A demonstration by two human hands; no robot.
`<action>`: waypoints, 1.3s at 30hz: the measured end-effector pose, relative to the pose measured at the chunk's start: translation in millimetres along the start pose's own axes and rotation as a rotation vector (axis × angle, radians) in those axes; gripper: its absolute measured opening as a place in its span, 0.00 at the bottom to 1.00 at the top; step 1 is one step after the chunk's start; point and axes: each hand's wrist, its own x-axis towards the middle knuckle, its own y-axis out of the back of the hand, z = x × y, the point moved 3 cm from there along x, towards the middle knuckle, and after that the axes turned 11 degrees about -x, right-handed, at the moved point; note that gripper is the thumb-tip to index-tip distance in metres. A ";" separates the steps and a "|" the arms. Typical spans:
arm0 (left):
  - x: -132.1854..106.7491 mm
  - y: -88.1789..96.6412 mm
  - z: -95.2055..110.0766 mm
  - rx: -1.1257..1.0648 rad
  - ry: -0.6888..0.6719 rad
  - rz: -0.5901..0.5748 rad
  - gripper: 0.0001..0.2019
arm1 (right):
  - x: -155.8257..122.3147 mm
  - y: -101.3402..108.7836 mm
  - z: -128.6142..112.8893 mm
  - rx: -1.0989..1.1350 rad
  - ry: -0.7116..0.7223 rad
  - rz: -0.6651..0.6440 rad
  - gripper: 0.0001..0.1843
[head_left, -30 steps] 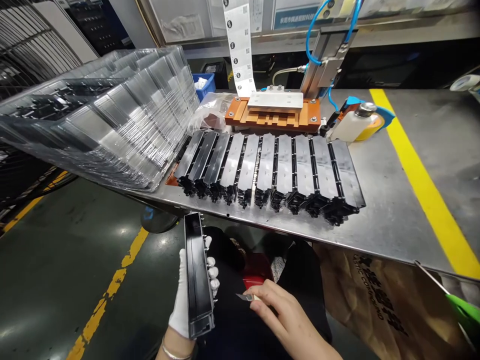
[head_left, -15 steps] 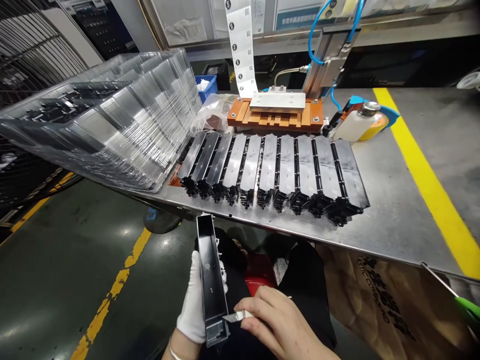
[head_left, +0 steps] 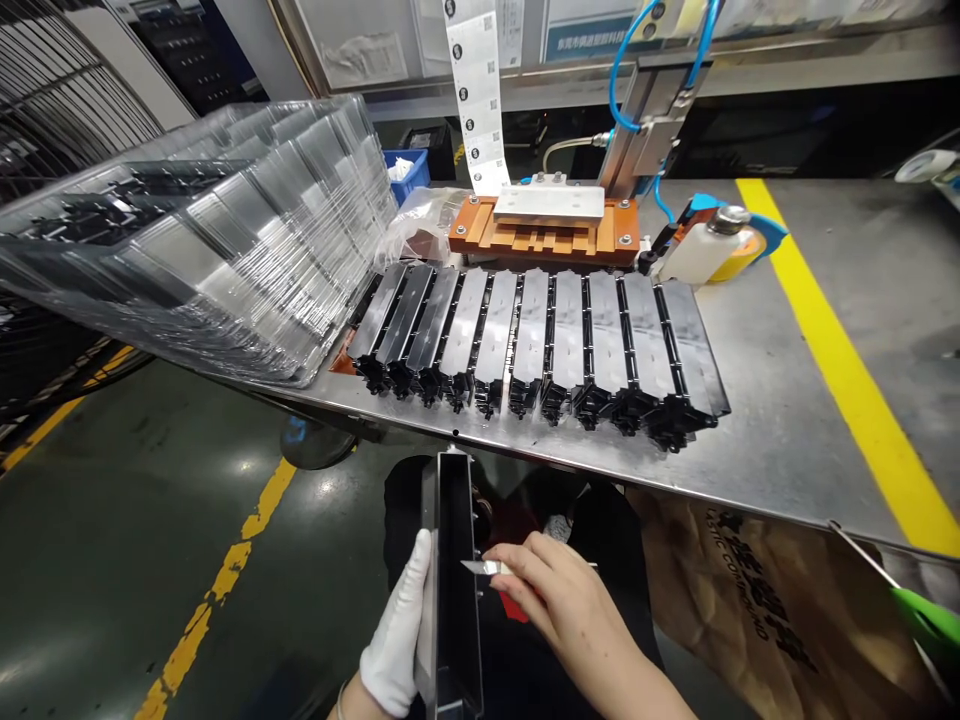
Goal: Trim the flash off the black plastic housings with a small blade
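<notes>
My left hand (head_left: 395, 640), in a white glove, grips a long black plastic housing (head_left: 455, 590) from its left side, below the bench edge. The housing's hollow inside faces up, and its near end runs to the bottom of the view. Bare and pinched closed, my right hand (head_left: 566, 610) holds a small knife (head_left: 484, 567) with a pointed metal blade. The blade tip lies over the housing's right wall; whether it touches cannot be made out. Several similar black housings (head_left: 568, 320) stand in a row on the bench just beyond.
Stacked clear plastic trays (head_left: 255, 260) fill the bench's left end. Behind the row sits an orange fixture (head_left: 544, 235) with a white bottle (head_left: 701, 245) at its right. A label strip (head_left: 478, 110) hangs behind. Below the bench's right side is a brown paper bag (head_left: 720, 590).
The housing has moved right and nearer to me and turned on its long axis, showing its left outer side. The knife has shifted from its near end up to the right wall.
</notes>
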 end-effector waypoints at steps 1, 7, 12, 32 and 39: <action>0.7 1.5 -1.2 -0.019 0.026 -0.008 0.18 | 0.5 0.1 1.4 0.000 -0.014 0.006 0.15; 11.3 16.2 -5.4 -0.092 0.084 -0.020 0.21 | -3.7 -6.4 1.3 0.103 -0.033 -0.063 0.13; 8.5 17.8 -6.1 -0.043 0.087 -0.016 0.20 | 0.2 -10.2 6.0 0.072 -0.035 -0.023 0.14; 6.7 42.1 1.2 -0.036 0.040 0.079 0.19 | 18.5 -20.4 21.3 -0.020 -0.046 0.038 0.17; 13.7 60.6 -4.8 0.027 0.210 0.095 0.20 | 14.9 -16.4 27.3 0.038 -0.088 0.009 0.16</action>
